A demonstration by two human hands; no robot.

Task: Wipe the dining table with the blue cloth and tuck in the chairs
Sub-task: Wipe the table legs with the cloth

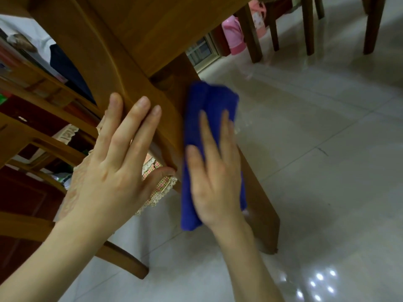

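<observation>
The folded blue cloth lies flat against the wooden leg of the dining table. My right hand presses the cloth onto the leg with its fingers spread; the hand is a little blurred. My left hand grips the curved wooden back rail of a chair just left of the leg, fingers over the rail and thumb under it. A checked seat cushion with a lace edge shows below that hand.
Glossy pale floor tiles spread out to the right of the leg. Darker chair legs and a pink object stand at the top right. More wooden chair frames crowd the left side.
</observation>
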